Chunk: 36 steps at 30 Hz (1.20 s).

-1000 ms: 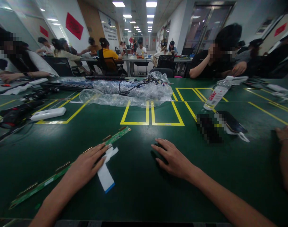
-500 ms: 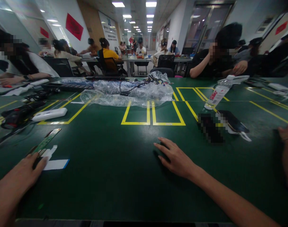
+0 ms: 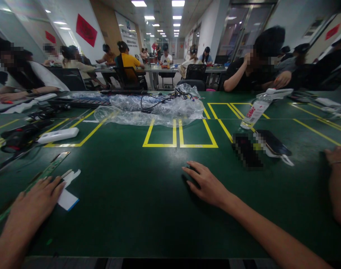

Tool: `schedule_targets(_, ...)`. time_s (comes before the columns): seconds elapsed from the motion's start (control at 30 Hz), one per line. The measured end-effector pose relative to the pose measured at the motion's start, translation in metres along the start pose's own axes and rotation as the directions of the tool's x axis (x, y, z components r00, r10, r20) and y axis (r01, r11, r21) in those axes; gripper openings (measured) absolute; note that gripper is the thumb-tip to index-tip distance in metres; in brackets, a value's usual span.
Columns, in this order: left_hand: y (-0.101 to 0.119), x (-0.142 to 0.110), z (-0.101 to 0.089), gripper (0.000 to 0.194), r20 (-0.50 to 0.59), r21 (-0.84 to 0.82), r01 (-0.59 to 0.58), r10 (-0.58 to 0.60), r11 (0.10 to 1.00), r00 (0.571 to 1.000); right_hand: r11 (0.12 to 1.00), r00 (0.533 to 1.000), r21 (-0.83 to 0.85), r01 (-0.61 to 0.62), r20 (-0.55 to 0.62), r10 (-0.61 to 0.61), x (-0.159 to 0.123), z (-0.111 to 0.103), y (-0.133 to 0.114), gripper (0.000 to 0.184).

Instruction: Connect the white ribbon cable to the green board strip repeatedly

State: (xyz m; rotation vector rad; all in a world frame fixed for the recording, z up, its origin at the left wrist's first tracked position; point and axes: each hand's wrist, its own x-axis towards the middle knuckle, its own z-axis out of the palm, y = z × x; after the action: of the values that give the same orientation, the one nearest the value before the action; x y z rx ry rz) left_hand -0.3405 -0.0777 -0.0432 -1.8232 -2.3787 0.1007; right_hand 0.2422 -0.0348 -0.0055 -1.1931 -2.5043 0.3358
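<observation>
My left hand (image 3: 36, 203) lies palm down at the left of the green table. Its fingers are stretched out over the inner edge of a long narrow green circuit board (image 3: 56, 163), which runs diagonally beneath it. By the thumb and fingertips is a white flat ribbon cable (image 3: 68, 199) with a blue end, partly covered by the hand. A second white strip (image 3: 73, 177) curls beside it. At the middle right, my right hand (image 3: 206, 184) rests on the table, empty, fingers apart.
Clear plastic wrap (image 3: 156, 110) with black cables sits at the back. A white handheld device (image 3: 58, 135) and black gear (image 3: 19, 138) lie left. To the right are a bottle (image 3: 256, 112), a phone (image 3: 273, 142) and another person's arm (image 3: 338, 183). Yellow tape (image 3: 198, 145) marks the table.
My left hand has shifted right and flattened out over the board. More of the board's length shows, and the ribbon cable has turned. My right hand is nearly unmoved.
</observation>
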Motion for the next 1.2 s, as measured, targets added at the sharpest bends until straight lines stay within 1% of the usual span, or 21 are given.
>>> schedule_targets(0.1, 0.052, -0.002, -0.016, 0.066, 0.015, -0.059, -0.155, 0.156, 0.986, 0.988, 1.0, 1.0, 0.01, -0.014, 0.001, 0.014, 0.0, -0.002, 0.0, 0.051)
schedule_targets(0.2, 0.116, -0.004, -0.03, 0.062, -0.031, -0.117, -0.316, 0.315, 0.941, 0.949, 1.0, 1.0, 0.016, -0.024, 0.006, 0.024, 0.0, -0.001, 0.002, 0.051)
schedule_targets(0.23, 0.138, -0.005, -0.035, 0.06, -0.046, -0.137, -0.378, 0.376, 0.915, 0.926, 1.0, 1.0, 0.013, -0.029, 0.008, 0.029, 0.0, 0.0, 0.003, 0.051)
schedule_targets(0.3, 0.183, -0.008, -0.046, 0.057, -0.057, -0.157, -0.523, 0.521, 0.838, 0.852, 0.999, 0.999, -0.003, -0.037, 0.011, 0.037, 0.001, 0.001, 0.005, 0.052)
schedule_targets(0.37, 0.225, -0.012, -0.057, 0.053, -0.07, -0.149, -0.621, 0.618, 0.77, 0.783, 0.999, 0.999, -0.031, -0.045, 0.018, 0.046, 0.001, 0.002, 0.006, 0.052)
schedule_targets(0.43, 0.263, -0.017, -0.066, 0.05, -0.083, -0.147, -0.691, 0.687, 0.708, 0.722, 0.996, 0.998, -0.064, -0.055, 0.023, 0.056, 0.002, 0.003, 0.006, 0.051)
schedule_targets(0.5, 0.294, -0.02, -0.07, 0.049, -0.124, -0.16, -0.744, 0.735, 0.648, 0.667, 0.994, 0.997, -0.094, -0.062, 0.032, 0.065, 0.003, 0.003, 0.006, 0.051)
schedule_targets(0.57, 0.315, -0.022, -0.07, 0.047, -0.182, -0.185, -0.776, 0.755, 0.603, 0.631, 0.991, 0.997, -0.118, -0.063, 0.045, 0.069, 0.003, 0.003, 0.005, 0.051)
schedule_targets(0.63, 0.326, -0.022, -0.069, 0.046, -0.23, -0.215, -0.787, 0.753, 0.578, 0.616, 0.989, 0.996, -0.132, -0.062, 0.057, 0.07, 0.003, 0.002, 0.004, 0.05)
schedule_targets(0.7, 0.329, -0.02, -0.066, 0.045, -0.255, -0.244, -0.791, 0.75, 0.561, 0.61, 0.99, 0.996, -0.128, -0.063, 0.062, 0.071, 0.003, 0.001, 0.003, 0.048)
schedule_targets(0.9, 0.323, -0.018, -0.064, 0.045, -0.286, -0.287, -0.793, 0.742, 0.537, 0.606, 0.991, 0.992, -0.106, -0.084, 0.086, 0.093, 0.003, -0.001, 0.0, 0.054)
schedule_targets(1.03, 0.324, -0.019, -0.063, 0.044, -0.301, -0.296, -0.791, 0.734, 0.535, 0.609, 0.99, 0.99, -0.108, -0.086, 0.1, 0.097, 0.003, -0.001, 0.0, 0.054)
schedule_targets(1.2, 0.323, -0.018, -0.062, 0.044, -0.29, -0.321, -0.788, 0.738, 0.525, 0.61, 0.988, 0.99, -0.133, -0.077, 0.106, 0.092, 0.004, -0.001, -0.001, 0.055)
